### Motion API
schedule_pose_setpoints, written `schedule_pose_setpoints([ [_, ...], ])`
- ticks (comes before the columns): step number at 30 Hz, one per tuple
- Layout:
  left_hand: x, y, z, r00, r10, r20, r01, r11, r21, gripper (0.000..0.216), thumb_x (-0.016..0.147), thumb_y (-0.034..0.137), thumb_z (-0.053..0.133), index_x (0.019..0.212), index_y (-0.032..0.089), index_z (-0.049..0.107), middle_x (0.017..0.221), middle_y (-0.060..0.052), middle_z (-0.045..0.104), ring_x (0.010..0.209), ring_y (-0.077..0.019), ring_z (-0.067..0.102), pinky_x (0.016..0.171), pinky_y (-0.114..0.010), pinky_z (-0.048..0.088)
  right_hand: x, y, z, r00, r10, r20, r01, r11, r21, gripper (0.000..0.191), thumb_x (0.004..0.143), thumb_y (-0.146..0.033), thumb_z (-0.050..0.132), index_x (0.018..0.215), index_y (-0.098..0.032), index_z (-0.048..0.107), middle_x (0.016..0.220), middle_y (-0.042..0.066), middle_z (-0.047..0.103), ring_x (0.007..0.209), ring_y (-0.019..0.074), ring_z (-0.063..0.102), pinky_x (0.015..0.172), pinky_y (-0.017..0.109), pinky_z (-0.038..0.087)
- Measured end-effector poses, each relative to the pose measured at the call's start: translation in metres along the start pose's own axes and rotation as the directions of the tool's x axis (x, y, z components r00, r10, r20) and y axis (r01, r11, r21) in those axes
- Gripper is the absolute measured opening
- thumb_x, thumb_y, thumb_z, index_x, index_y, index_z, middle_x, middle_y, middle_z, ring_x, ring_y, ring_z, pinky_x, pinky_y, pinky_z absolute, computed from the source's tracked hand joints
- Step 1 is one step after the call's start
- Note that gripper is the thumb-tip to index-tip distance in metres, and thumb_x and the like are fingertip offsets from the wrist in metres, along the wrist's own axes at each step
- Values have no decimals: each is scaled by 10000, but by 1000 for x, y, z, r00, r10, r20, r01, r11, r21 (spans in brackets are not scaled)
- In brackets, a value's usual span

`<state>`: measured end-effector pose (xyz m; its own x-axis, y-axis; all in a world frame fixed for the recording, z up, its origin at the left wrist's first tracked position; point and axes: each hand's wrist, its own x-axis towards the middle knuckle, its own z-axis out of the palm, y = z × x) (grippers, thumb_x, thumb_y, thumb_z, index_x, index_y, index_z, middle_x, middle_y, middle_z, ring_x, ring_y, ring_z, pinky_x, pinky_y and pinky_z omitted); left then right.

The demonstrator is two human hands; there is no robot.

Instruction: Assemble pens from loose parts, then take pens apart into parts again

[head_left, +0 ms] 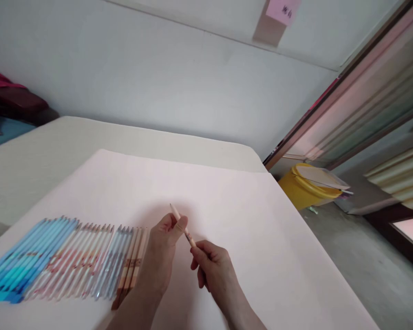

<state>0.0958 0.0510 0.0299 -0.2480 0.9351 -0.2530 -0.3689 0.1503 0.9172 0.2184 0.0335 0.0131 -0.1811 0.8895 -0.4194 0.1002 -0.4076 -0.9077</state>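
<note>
A slim pale pencil (180,223) with its tip pointing up and away is held between both hands above a pale pink sheet (227,211). My left hand (163,252) pinches its upper part between thumb and fingers. My right hand (215,266) pinches its lower end. Left of my hands lies a neat row of several pencils (65,256), blue ones at the left, then pink, pale blue and orange-pink ones, side by side on the sheet.
The sheet covers a cream table (30,160) that meets a white wall. A yellow bucket (304,185) with a lid stands on the floor to the right. Dark red cloth (10,98) lies at the far left.
</note>
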Motion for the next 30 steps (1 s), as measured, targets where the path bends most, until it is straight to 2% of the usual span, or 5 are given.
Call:
schedule_pose_setpoints([
  [7, 2, 1, -3, 999, -9, -34, 8, 1000, -28, 188, 704, 320, 646, 798, 159, 622, 669, -11, 604, 672, -136, 535, 722, -296, 432, -6, -6, 2, 985, 107, 137, -138, 960, 242, 291, 752, -416, 575, 743, -125, 578, 510, -9, 579, 263, 30, 366, 257, 159, 110],
  [12, 1, 2, -2, 1000, -23, 5, 23, 996, -90, 199, 722, 332, 626, 828, 163, 631, 778, -48, 645, 798, -168, 572, 768, -310, 429, -2, -2, 0, 993, 64, 97, -81, 981, 178, 301, 737, -428, 589, 727, -128, 569, 531, -16, 581, 263, 31, 382, 253, 154, 124],
  [17, 5, 1, -5, 994, 83, -71, -79, 995, 56, 156, 691, 312, 672, 723, 168, 624, 637, 27, 546, 650, -105, 489, 658, -229, 378, -2, 0, 1, 993, 52, 104, -66, 988, 138, 269, 747, -401, 577, 734, -132, 566, 537, -23, 578, 266, 28, 387, 251, 145, 137],
  [24, 4, 4, -5, 1000, 2, -22, -4, 997, -81, 249, 707, 280, 642, 928, 165, 632, 784, -35, 636, 789, -161, 564, 753, -287, 423, 0, 2, -1, 990, 69, 124, -84, 989, 122, 308, 726, -443, 595, 738, -136, 572, 541, -23, 582, 272, 40, 407, 243, 150, 160],
  [30, 8, 0, -5, 990, 74, -122, -76, 997, -7, 215, 657, 274, 699, 836, 173, 637, 714, 22, 579, 702, -102, 519, 699, -226, 400, -1, 2, 0, 992, 59, 112, -73, 989, 128, 263, 745, -395, 589, 720, -134, 567, 536, -19, 586, 266, 36, 407, 249, 144, 138],
])
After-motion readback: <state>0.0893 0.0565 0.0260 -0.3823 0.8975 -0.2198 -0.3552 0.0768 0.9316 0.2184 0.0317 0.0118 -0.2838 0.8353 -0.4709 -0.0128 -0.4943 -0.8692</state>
